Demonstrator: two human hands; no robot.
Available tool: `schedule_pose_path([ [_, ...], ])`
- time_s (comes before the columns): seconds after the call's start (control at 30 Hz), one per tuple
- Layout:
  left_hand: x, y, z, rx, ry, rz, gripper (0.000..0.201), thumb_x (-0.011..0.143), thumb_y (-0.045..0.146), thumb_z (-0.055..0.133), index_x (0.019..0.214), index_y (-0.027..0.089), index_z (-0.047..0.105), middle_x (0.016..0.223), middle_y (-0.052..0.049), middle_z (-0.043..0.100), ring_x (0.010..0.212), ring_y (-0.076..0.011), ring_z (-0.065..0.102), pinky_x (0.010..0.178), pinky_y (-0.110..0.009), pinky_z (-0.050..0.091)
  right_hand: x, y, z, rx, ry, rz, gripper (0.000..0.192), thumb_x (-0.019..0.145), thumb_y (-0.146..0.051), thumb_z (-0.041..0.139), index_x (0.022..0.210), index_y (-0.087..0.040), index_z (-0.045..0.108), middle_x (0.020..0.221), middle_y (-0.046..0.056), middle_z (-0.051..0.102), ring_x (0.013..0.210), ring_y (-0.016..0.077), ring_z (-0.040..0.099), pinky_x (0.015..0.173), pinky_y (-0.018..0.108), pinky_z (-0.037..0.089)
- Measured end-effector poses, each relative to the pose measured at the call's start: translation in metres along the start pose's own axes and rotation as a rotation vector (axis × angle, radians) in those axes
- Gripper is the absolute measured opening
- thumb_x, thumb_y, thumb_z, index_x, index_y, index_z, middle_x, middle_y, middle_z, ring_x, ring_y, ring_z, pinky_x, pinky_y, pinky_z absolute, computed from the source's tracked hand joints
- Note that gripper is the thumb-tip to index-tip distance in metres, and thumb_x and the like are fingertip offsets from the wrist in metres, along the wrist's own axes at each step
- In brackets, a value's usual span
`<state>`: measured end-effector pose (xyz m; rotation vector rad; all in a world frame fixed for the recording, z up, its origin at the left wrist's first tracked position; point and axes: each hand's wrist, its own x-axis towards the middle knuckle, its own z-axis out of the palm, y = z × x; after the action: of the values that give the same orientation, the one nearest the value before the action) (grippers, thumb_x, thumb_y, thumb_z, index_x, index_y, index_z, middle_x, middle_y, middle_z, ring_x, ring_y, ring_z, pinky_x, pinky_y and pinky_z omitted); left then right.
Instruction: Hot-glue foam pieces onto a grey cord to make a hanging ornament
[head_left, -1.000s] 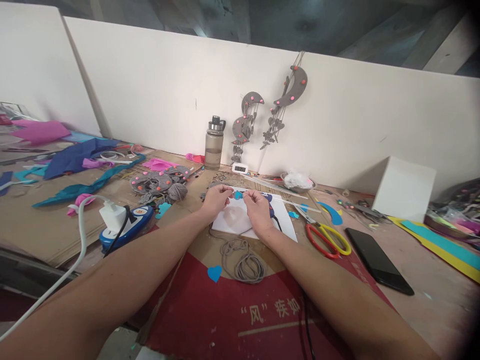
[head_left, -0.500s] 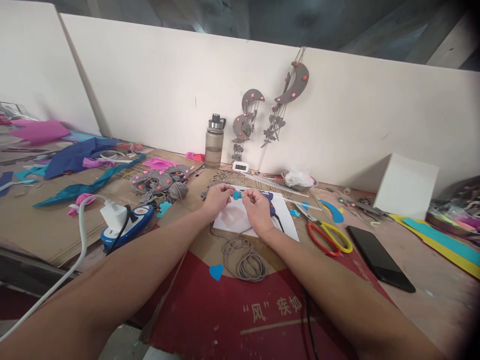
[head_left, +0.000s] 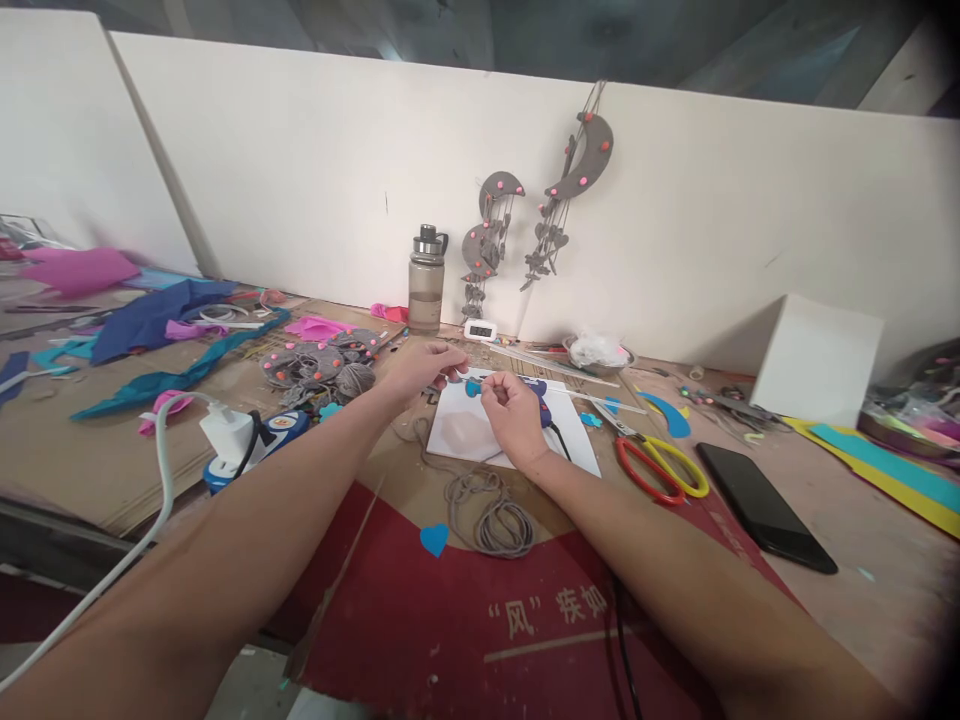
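Scrap of blue material (head_left: 472,388) at ten o'clock from our right hand (head_left: 514,410), pinched in its grip, over white paper (head_left: 454,436). Left hand (head_left: 421,368) near; whether its grip is together, we can't make out.

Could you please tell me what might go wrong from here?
The small blue piece is pinched by the right hand at its fingertips, so it could slip. The blue corded tool lies close beside that hand and might get bumped. The grey yarn lies in loose loops between the forearms and could perhaps tangle or snag.
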<state>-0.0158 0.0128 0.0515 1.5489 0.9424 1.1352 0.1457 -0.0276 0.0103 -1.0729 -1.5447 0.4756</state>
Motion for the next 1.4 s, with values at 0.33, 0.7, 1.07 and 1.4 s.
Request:
schedule_pose_path([
  [0.33,-0.003,0.02,-0.01,0.481,-0.116,0.169,0.031,0.072,0.043,0.059,0.082,0.017,0.073,0.077,-0.003,0.069,0.071,-0.0146,0.059,0.058,-0.022,0.04,0.002,0.003,-0.001,-0.052,0.014,0.013,0.013,0.078,-0.032,0.051,0.078,-0.02,0.057,0.067,-0.001,0.059,0.06,0.0118,0.049,0.059,0.024,0.039],
  [0.7,-0.012,0.034,0.003,0.632,-0.151,0.194,0.025,0.068,0.031,0.057,0.077,0.014,0.073,0.066,-0.001,0.066,0.061,-0.0115,0.053,0.053,-0.021,0.035,0.001,-0.005,-0.003,-0.088,0.008,-0.064,0.008,0.077,-0.028,0.051,0.077,-0.021,0.056,0.068,-0.001,0.06,0.061,0.0125,0.052,0.06,0.024,0.041],
  [1.07,-0.012,0.033,0.004,0.759,-0.148,0.242,0.023,0.067,0.028,0.057,0.075,0.014,0.074,0.063,-0.002,0.067,0.058,-0.0106,0.053,0.052,-0.021,0.034,0.0,-0.008,-0.004,-0.198,0.017,-0.098,0.008,0.077,-0.026,0.051,0.074,-0.021,0.057,0.065,-0.001,0.058,0.06,0.0129,0.05,0.061,0.025,0.039],
  [1.4,-0.013,0.026,0.008,0.933,-0.119,0.404,0.016,0.068,0.028,0.058,0.067,0.017,0.07,0.065,-0.003,0.068,0.058,-0.0124,0.055,0.054,-0.024,0.033,-0.001,-0.013,-0.005,-0.304,-0.014,-0.088,0.007,0.076,-0.025,0.051,0.073,-0.022,0.056,0.062,-0.003,0.052,0.058,0.0127,0.045,0.058,0.025,0.034],
])
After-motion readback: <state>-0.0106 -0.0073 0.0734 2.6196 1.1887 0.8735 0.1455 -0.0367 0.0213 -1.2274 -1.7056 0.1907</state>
